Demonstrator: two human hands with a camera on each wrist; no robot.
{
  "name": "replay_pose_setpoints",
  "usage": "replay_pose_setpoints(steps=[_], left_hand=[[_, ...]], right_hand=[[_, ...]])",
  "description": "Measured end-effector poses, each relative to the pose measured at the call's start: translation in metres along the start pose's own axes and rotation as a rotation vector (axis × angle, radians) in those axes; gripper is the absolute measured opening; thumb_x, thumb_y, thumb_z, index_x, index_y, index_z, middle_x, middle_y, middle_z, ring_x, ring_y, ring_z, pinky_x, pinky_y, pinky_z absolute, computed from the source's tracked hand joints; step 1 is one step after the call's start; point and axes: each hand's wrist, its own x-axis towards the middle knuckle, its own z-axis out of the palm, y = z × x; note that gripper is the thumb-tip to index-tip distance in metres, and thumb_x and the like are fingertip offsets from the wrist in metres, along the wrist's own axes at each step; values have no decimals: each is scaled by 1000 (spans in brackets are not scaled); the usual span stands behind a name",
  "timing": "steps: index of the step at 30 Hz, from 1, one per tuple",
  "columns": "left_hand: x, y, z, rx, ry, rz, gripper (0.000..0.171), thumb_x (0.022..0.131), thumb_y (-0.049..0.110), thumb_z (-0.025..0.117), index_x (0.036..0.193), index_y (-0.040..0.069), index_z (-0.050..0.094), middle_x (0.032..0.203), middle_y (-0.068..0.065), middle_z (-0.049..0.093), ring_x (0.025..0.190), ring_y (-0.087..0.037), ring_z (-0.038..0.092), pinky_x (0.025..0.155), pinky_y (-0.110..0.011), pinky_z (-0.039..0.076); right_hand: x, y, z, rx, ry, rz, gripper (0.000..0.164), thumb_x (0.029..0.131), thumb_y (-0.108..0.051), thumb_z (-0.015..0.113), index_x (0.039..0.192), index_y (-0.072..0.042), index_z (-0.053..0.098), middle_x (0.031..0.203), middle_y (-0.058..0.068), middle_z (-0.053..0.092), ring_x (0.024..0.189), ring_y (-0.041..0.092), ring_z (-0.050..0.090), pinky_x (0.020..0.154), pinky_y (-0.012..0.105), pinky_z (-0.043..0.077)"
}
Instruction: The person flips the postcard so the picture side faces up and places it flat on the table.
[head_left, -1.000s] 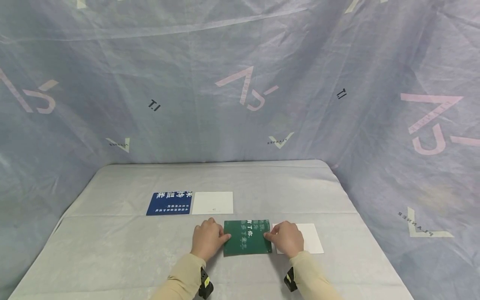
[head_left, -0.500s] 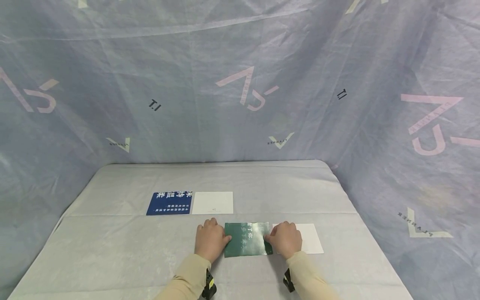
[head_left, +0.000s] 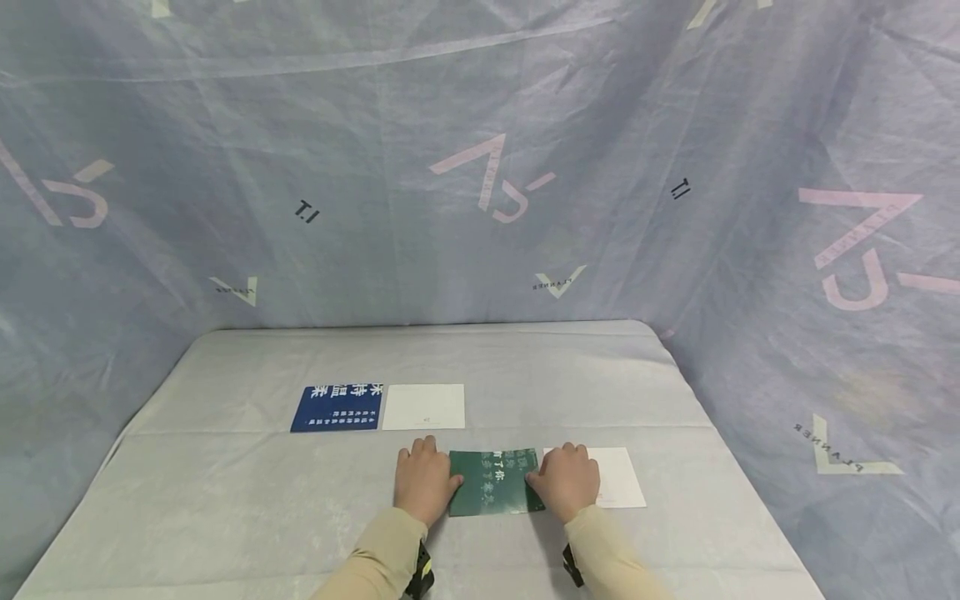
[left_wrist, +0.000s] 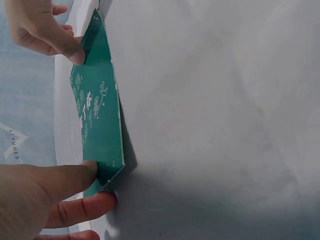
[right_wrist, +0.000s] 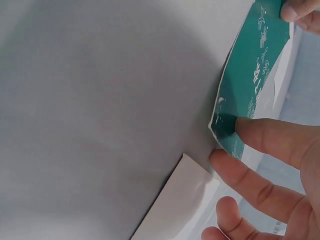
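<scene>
Slightly nearer the right edge of the counter [head_left: 225, 517] than its left, the green card [head_left: 491, 494] is between your left hand [head_left: 423, 481] and right hand [head_left: 569, 481], which pinch its ends; a white card [head_left: 620, 481] lies further right.

1. The right grip [head_left: 567, 481] hides part of the near white card [head_left: 618, 477].
2. In the right wrist view, the edge cuts off the green card [right_wrist: 250, 65] beyond that grip.
3. Print [head_left: 427, 420] on the far white card [head_left: 423, 403], ahead of the left grip [head_left: 423, 481], is too small to read.
4. Behind the grips, the head view's edge crops the sleeves [head_left: 378, 557].
</scene>
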Motion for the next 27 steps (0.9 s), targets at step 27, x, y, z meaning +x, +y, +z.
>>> replay_pose_setpoints(steps=[27], left_hand=[[1,-10,2,-86,27,-21,39,79,32,87,64,16,55,75,-2,50,75,-23,52,72,-43,43]], right_hand=[[1,-5,3,43,65,-28,33,74,-26,89,60,-15,62,66,1,49,66,23,49,61,43,43]])
